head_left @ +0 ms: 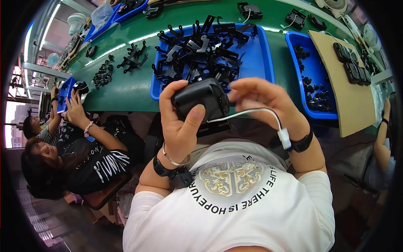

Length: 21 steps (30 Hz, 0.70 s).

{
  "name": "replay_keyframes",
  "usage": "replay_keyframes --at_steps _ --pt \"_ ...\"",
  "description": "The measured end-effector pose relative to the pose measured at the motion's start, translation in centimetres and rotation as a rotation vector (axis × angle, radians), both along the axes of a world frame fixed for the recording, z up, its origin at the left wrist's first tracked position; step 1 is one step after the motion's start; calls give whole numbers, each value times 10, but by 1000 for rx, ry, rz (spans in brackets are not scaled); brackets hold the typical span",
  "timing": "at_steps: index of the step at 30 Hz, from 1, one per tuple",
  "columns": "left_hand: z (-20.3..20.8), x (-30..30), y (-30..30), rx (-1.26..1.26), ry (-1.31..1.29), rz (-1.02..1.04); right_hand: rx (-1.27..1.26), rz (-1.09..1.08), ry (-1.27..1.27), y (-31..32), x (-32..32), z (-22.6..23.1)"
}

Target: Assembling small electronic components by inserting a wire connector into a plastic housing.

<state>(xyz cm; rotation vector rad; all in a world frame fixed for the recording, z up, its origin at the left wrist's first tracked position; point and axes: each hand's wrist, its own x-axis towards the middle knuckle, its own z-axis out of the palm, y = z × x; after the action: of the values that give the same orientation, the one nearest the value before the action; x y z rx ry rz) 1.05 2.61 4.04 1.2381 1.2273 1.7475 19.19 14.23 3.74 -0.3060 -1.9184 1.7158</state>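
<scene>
My left hand (pixel 179 122) grips a black boxy plastic unit (pixel 200 100) close to my chest, thumb pressed on its near face. My right hand (pixel 268 101) is at the unit's right side, fingertips curled against it. A thin white cable (pixel 252 112) runs from the unit over my right wrist and ends in a small white connector (pixel 284 138). Both wrists wear black straps.
A blue tray (pixel 262 59) piled with black plastic brackets sits on the green table (pixel 126 84) just ahead. A second blue tray (pixel 319 84) with small black parts and a cardboard sheet (pixel 352 96) lie right. Another person (pixel 79 155) works at my left.
</scene>
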Motion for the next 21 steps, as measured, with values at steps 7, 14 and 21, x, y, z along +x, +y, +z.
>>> replay_keyframes --at_steps 7,14,21 --pt "-8 -1 1 153 440 87 156 -262 -218 -24 -17 -1" --pt "6 -1 0 -139 8 -78 959 -481 121 -14 -25 -8" --pt "1 2 1 -144 -66 -157 735 -279 -132 -17 -8 -3"
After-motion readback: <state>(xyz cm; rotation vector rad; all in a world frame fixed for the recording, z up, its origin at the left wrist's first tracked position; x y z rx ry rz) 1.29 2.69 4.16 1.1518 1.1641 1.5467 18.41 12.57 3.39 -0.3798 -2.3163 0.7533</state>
